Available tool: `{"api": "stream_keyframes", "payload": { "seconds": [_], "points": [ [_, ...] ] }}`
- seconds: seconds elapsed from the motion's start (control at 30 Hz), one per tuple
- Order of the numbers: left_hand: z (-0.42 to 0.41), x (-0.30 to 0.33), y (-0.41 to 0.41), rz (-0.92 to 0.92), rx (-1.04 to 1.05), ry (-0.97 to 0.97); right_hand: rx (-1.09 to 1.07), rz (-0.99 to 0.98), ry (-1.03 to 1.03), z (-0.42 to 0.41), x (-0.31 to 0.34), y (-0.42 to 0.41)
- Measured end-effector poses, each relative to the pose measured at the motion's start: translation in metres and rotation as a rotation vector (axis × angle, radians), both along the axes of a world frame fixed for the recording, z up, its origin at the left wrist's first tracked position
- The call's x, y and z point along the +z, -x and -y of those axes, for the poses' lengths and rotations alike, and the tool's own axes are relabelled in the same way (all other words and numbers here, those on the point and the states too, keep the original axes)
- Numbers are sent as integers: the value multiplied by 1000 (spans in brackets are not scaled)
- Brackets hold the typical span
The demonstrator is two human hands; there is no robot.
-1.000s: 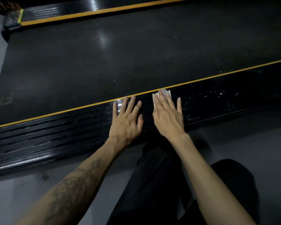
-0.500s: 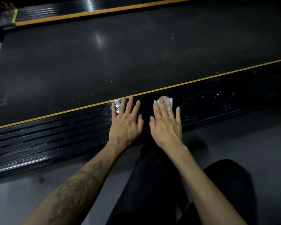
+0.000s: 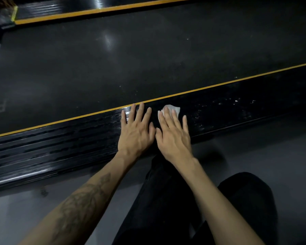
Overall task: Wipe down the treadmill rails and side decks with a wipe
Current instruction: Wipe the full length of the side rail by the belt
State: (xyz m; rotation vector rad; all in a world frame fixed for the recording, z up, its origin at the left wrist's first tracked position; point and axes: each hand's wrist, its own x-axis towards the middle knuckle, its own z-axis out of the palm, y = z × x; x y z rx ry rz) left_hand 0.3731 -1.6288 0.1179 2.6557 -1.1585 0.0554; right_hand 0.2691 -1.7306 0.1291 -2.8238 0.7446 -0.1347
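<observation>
Wipe, small crumpled white paper (image 3: 171, 109), sits under flat R hand (image 3: 173, 137) fingers on glossy black ribbed side deck (image 3: 60, 147); L hand (image 3: 136, 133) fingers spread, flat beside.

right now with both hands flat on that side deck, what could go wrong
1. The wipe is small and mostly under the right hand, so bare fingers may smear the side deck.
2. White specks lie further right on the deck and could be missed.
3. The left hand rests bare on the deck and may leave prints.
</observation>
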Motion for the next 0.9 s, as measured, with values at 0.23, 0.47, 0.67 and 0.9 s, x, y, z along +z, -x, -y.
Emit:
{"api": "stream_keyframes", "payload": {
  "seconds": [0.23, 0.47, 0.67, 0.9],
  "points": [
    [1, -1, 1, 14, -1, 9, -85, 18, 55, 13, -3, 13],
    [0, -2, 1, 34, 0, 27, 9, 4, 52, 15, -3, 5],
    [2, -2, 2, 40, 7, 30, -101, 68, 44, 11, -9, 25],
    [2, -2, 2, 36, 10, 33, -15, 63, 61, 18, -10, 13]
  ]
}}
